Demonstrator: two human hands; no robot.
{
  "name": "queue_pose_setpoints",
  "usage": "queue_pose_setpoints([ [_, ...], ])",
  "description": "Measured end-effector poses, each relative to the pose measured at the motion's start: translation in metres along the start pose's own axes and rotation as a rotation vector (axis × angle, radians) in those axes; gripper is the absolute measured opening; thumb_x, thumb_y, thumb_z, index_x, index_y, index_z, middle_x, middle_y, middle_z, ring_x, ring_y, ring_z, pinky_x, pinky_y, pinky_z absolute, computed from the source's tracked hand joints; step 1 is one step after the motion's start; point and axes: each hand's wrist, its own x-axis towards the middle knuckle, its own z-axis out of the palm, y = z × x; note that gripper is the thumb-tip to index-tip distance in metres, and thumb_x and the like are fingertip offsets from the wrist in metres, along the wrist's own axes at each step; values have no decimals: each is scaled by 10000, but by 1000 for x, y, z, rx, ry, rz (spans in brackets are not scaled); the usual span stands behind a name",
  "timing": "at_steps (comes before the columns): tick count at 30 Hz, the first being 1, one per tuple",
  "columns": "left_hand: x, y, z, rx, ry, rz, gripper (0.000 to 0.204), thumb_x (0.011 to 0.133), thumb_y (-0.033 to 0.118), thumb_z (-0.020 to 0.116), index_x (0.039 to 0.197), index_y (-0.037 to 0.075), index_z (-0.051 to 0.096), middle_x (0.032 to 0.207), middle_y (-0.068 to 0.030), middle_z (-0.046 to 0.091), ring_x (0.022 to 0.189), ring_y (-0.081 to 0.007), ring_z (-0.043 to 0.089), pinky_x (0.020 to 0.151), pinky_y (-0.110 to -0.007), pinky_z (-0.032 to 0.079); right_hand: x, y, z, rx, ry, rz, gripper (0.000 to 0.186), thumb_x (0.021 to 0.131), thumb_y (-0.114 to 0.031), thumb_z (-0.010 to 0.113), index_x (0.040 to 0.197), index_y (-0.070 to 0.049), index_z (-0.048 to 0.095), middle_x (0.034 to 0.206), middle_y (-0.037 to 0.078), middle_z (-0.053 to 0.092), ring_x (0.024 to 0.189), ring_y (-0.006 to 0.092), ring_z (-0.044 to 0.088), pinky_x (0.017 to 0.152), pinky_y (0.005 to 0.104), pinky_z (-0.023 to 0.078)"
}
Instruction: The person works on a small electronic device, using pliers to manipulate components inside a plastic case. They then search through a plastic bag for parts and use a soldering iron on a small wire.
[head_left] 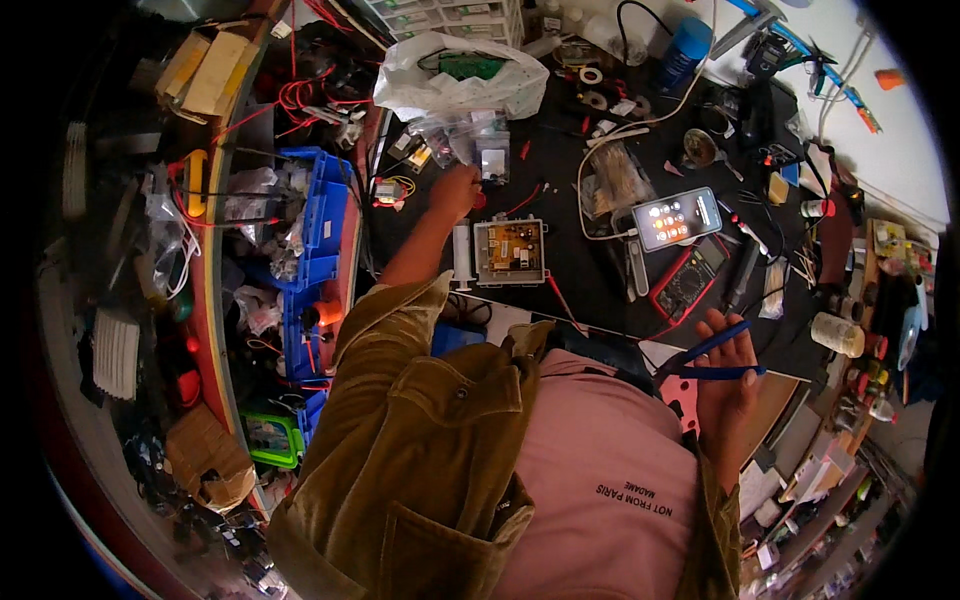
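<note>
My left hand (457, 192) reaches over the black work surface with its fingers curled down beside the small clear plastic bags (490, 150); what the fingertips hold, if anything, is hidden. Close by that hand lie a white syringe-like tube (463, 256) and a grey open box (545, 262) with a brown circuit board (514, 246) inside. At the lower right, near my body, my right hand (735, 392) holds blue-handled pliers (705, 373). Their handles are spread apart and the jaws point left, hard to make out against the dark background.
A lit phone (677, 219) on a white cable lies above a red multimeter (690, 280). Behind stand a white bag (460, 75) with a green board and a blue spray can (686, 52). Blue bins (322, 225) line the left side; cluttered shelves (850, 440) fill the right.
</note>
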Motion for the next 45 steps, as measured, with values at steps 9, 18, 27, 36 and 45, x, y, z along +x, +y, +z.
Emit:
queue_pose_setpoints([
  [9,-10,29,-9,-110,241,109,227,733,114,633,956,106,593,896,-111,567,838,-310,572,709,-388,466,2,4,-1,197,44,-65,787,702,-372,700,1277,12,324,1261,234,395,1126,331,450,792,307,484],
  [18,-13,90,20,152,-100,21,330,734,295,641,992,101,572,964,-109,579,885,-299,578,717,-399,464,7,2,3,197,34,-64,799,684,-372,716,1260,29,334,1265,245,392,1125,348,456,772,316,501],
  [27,20,67,25,258,-129,-27,206,709,169,629,854,27,591,883,-167,597,829,-332,596,683,-437,487,1,-8,-8,77,43,-53,844,690,-486,670,1293,-22,306,1278,175,401,1141,272,442,900,326,401],
  [36,21,91,8,26,1,123,267,713,278,662,821,39,615,788,-159,600,859,-328,586,709,-424,471,-2,-13,-10,71,87,-63,840,693,-501,656,1293,-24,313,1279,168,403,1124,256,453,857,302,412],
  [45,51,203,65,55,-137,139,451,731,197,599,1172,160,508,1088,-156,498,887,-336,550,746,-420,476,0,-16,-16,114,108,-58,823,669,-476,696,1272,-40,344,1266,163,417,1112,251,471,831,283,427],
])
